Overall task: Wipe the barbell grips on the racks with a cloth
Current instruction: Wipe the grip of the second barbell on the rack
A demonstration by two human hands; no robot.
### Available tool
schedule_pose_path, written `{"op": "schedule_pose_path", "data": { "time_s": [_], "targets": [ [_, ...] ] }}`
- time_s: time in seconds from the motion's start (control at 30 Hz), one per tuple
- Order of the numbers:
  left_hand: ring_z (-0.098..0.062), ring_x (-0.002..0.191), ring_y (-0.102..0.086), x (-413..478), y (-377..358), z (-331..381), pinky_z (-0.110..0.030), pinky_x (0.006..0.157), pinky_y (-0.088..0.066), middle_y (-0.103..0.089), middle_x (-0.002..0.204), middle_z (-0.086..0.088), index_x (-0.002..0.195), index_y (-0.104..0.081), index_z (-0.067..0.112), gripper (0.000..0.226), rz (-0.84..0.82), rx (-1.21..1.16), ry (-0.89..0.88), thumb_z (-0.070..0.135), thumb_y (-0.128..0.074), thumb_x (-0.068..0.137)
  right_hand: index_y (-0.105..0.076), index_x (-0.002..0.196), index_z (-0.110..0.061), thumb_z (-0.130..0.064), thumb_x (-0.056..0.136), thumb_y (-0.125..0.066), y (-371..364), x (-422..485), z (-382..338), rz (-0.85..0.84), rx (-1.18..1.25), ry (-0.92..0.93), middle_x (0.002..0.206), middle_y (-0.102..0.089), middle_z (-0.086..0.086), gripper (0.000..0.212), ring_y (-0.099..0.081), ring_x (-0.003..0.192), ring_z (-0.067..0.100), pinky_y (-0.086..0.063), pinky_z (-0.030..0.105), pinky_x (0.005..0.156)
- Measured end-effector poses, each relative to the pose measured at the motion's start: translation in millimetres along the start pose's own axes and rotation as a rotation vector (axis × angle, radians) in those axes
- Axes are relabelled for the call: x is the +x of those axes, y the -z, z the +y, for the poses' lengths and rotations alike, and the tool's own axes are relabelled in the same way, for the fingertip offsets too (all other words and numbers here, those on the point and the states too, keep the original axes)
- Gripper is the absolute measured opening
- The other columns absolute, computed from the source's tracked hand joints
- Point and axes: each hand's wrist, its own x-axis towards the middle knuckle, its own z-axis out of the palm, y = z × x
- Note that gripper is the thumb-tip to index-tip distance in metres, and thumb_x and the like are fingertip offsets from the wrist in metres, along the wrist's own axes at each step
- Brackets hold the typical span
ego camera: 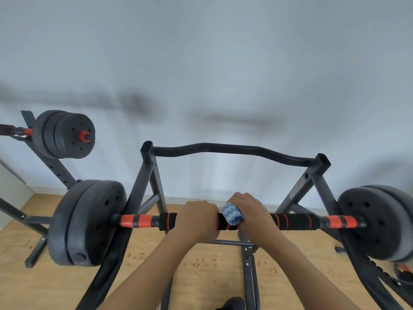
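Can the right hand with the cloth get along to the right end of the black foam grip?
Probably yes: the right hand holds the cloth round the foam grip, and nothing sits on the bar rightward.

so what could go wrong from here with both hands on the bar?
The right hand wraps the cloth around the foam grip right beside the left hand; a leftward stroke would likely bump that hand. The barbell only rests on the rack, so hard rubbing could roll it. The cloth is bunched, so part of the grip may get missed.
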Motion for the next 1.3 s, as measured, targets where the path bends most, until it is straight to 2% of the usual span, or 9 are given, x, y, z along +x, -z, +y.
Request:
{"op": "schedule_pose_path", "data": {
  "time_s": [0.13, 0.2, 0.27, 0.37, 0.43, 0.77, 1.0, 1.13, 1.3],
  "targets": [
    [-0.015, 0.070, -0.069, 19.0, 12.6, -12.4, -0.030, 0.072, -0.061, -0.071, 0.078, 0.003, 0.092, -0.066, 0.023, 0.022, -0.288, -0.186, -0.014, 0.041, -0.072, 0.081, -0.061, 0.102, -0.026, -0.005, 0.077, -0.067, -1.4, 2.4, 3.2, 0.027, -0.003, 0.007, 0.103, -0.059, -0.013, 0.033, -0.048, 0.095, 0.007, -0.045, 0.026, 0.081],
    [-0.012, 0.072, -0.071, 22.0, 15.8, -16.4, -0.030, 0.076, -0.062, -0.074, 0.081, 0.004, 0.099, -0.069, 0.024, 0.027, -0.304, -0.269, -0.020, 0.042, -0.076, 0.079, -0.064, 0.104, -0.025, -0.004, 0.078, -0.065, 1.7, 1.0, 5.6, 0.016, 0.048, 0.018, 0.105, -0.059, -0.013, 0.032, -0.049, 0.097, 0.004, -0.044, 0.021, 0.081],
    [-0.012, 0.074, -0.069, 16.4, 10.7, -13.9, -0.030, 0.077, -0.061, -0.072, 0.083, 0.007, 0.102, -0.069, 0.027, 0.028, -0.155, -0.220, -0.040, 0.045, -0.075, 0.082, -0.066, 0.106, -0.023, -0.004, 0.080, -0.063, 5.8, -0.3, 6.1, -0.001, 0.083, 0.030, 0.108, -0.061, -0.012, 0.032, -0.049, 0.100, 0.004, -0.042, 0.017, 0.083],
    [-0.012, 0.059, -0.060, 1.6, -12.1, 4.3, -0.025, 0.060, -0.053, -0.063, 0.067, 0.008, 0.082, -0.063, 0.025, 0.021, 0.262, 0.006, -0.034, 0.042, -0.073, 0.088, -0.067, 0.108, -0.023, -0.006, 0.085, -0.068, 7.5, 2.0, 8.5, 0.014, 0.088, 0.021, 0.110, -0.061, -0.012, 0.029, -0.051, 0.102, 0.004, -0.045, 0.018, 0.086],
    [-0.012, 0.054, -0.055, -0.2, -18.4, 13.7, -0.024, 0.056, -0.045, -0.058, 0.061, 0.008, 0.074, -0.058, 0.024, 0.023, 0.329, 0.037, 0.002, 0.037, -0.069, 0.090, -0.067, 0.108, -0.024, -0.008, 0.085, -0.068, 7.0, 3.2, 10.0, 0.010, 0.090, 0.010, 0.110, -0.062, -0.012, 0.028, -0.052, 0.102, 0.005, -0.048, 0.021, 0.087],
    [-0.011, 0.063, -0.069, 42.3, 25.2, -5.7, -0.027, 0.067, -0.057, -0.071, 0.070, 0.006, 0.085, -0.067, 0.020, 0.024, -0.331, -0.233, 0.045, 0.041, -0.078, 0.080, -0.067, 0.107, -0.023, -0.003, 0.083, -0.065, 11.4, 12.2, 8.3, 0.033, 0.082, 0.038, 0.109, -0.061, -0.014, 0.031, -0.052, 0.101, 0.007, -0.051, 0.026, 0.084],
    [-0.014, 0.045, -0.046, 21.3, -20.1, 6.4, -0.027, 0.047, -0.041, -0.048, 0.054, 0.007, 0.069, -0.050, 0.022, 0.030, 0.345, 0.118, -0.072, 0.030, -0.075, 0.081, -0.068, 0.106, -0.028, -0.009, 0.085, -0.069, 5.9, 20.3, 11.2, 0.095, 0.058, 0.009, 0.106, -0.063, -0.017, 0.028, -0.056, 0.097, 0.009, -0.053, 0.032, 0.085],
    [-0.015, 0.053, -0.049, 26.9, -10.1, 9.7, -0.028, 0.054, -0.038, -0.045, 0.058, 0.009, 0.076, -0.054, 0.023, 0.017, 0.258, 0.093, -0.017, 0.026, -0.064, 0.090, -0.068, 0.106, -0.026, -0.011, 0.087, -0.069, 6.9, 19.7, 12.8, 0.097, 0.054, 0.016, 0.107, -0.064, -0.014, 0.025, -0.056, 0.097, 0.008, -0.053, 0.030, 0.086],
    [-0.015, 0.061, -0.055, 35.4, 6.4, 3.4, -0.028, 0.065, -0.053, -0.052, 0.066, 0.005, 0.078, -0.053, 0.021, 0.018, 0.077, 0.039, 0.000, 0.028, -0.060, 0.093, -0.068, 0.106, -0.024, -0.007, 0.082, -0.071, 8.6, 20.4, 11.5, 0.095, 0.041, 0.050, 0.109, -0.065, -0.011, 0.029, -0.054, 0.098, 0.009, -0.049, 0.031, 0.085]
  ]
}}
